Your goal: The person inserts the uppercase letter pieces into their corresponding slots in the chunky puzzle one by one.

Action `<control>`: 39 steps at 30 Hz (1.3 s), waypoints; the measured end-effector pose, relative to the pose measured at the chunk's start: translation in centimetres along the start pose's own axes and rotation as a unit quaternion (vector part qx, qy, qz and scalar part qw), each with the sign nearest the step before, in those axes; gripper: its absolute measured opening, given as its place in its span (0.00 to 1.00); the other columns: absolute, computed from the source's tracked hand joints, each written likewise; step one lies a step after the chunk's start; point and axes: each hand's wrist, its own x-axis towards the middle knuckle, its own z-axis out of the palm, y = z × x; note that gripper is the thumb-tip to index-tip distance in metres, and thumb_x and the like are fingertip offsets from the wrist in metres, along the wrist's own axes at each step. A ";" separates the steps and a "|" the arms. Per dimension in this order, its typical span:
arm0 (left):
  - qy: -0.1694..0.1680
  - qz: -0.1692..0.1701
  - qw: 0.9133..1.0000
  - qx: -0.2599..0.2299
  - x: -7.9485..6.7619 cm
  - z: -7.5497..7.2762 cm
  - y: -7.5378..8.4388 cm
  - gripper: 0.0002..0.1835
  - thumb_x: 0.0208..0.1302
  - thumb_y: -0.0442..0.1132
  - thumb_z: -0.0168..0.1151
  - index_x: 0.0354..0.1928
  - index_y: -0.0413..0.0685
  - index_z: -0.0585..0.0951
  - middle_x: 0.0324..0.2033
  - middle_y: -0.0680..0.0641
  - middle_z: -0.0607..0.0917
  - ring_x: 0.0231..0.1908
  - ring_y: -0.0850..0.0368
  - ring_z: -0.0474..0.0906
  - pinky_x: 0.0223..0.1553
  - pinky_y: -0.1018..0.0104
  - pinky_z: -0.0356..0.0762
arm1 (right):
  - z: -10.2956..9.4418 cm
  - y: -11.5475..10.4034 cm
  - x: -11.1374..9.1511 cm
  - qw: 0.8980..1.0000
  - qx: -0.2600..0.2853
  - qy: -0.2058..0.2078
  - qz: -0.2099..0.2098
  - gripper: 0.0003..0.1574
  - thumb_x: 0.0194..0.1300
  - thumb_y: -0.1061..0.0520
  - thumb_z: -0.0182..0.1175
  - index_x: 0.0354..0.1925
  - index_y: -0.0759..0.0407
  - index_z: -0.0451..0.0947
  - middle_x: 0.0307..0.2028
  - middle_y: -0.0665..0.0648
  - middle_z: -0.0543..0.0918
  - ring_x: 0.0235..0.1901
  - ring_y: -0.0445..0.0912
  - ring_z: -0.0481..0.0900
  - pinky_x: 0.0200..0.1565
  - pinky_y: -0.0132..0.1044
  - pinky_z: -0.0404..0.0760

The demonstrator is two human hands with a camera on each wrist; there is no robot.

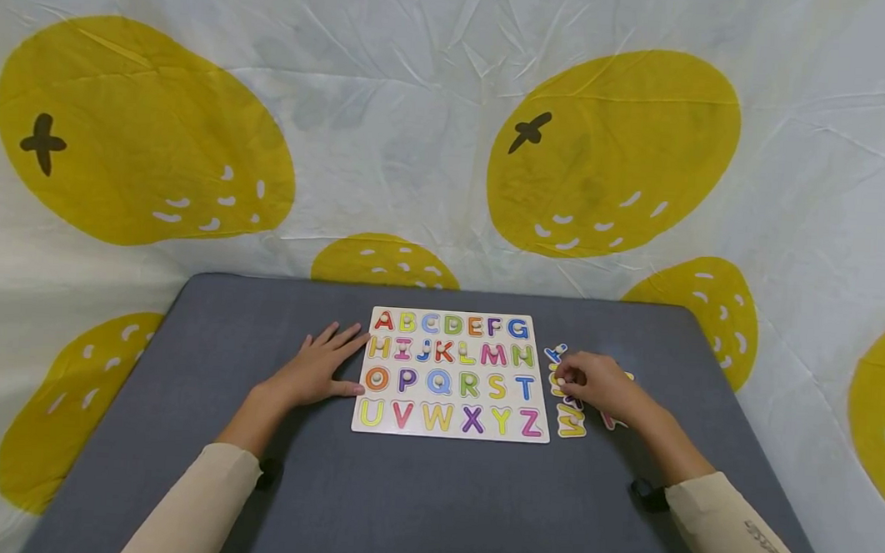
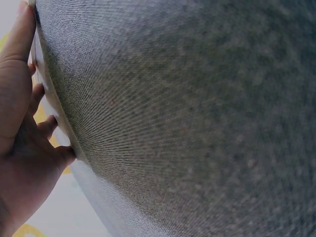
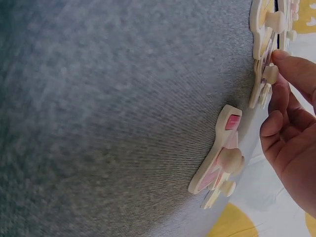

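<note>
A white wooden alphabet puzzle board point(image 1: 451, 436) lies on the table. Knobbed letters fill its upper rows, while S, T and the bottom row show no knobs. My left hand point(image 1: 319, 369) is spread flat beside the board, its thumb and fingertips touching the left edge. At the right, my right hand point(image 1: 595, 381) has curled fingers, with thumb and fingertips at the knob of a letter piece in the loose column; the hand partly hides this piece. Around it lie a blue piece point(image 1: 555, 352), a yellow W-shaped piece point(image 1: 572, 423) and a pink piece point(image 3: 212, 170).
The grey table point(image 1: 445, 510) extends in front of the board. Behind and around it hangs a white cloth point(image 1: 397, 140) with large yellow fruit prints. More loose letter pieces lie partly hidden beneath the right hand and wrist.
</note>
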 end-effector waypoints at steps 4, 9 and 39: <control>0.000 0.000 1.000 -0.001 0.1 0.1 -0.1 0.52 0.61 0.65 0.70 0.82 0.57 0.58 0.81 0.43 0.57 0.80 0.29 0.45 0.71 0.20 0.43 | -0.1 -0.3 0.0 1.000 -0.003 0.017 -0.005 0.05 0.64 0.61 0.71 0.39 0.55 0.86 0.29 0.45 0.80 0.29 0.36 0.73 0.34 0.32 0.75; -0.005 -0.003 1.000 -0.008 0.1 0.0 0.0 0.52 0.61 0.64 0.70 0.82 0.56 0.58 0.82 0.43 0.56 0.80 0.30 0.44 0.71 0.20 0.42 | 0.0 -1.0 0.5 1.000 -0.001 0.025 -0.016 0.06 0.65 0.60 0.72 0.41 0.55 0.87 0.28 0.44 0.79 0.28 0.36 0.72 0.33 0.31 0.74; -0.001 0.002 1.000 0.000 0.0 0.0 0.0 0.52 0.62 0.63 0.70 0.82 0.56 0.58 0.82 0.43 0.56 0.80 0.30 0.44 0.71 0.21 0.44 | 3.8 -7.7 4.8 0.997 -0.008 -0.044 -0.068 0.03 0.64 0.61 0.70 0.36 0.55 0.85 0.29 0.46 0.79 0.30 0.38 0.72 0.35 0.32 0.74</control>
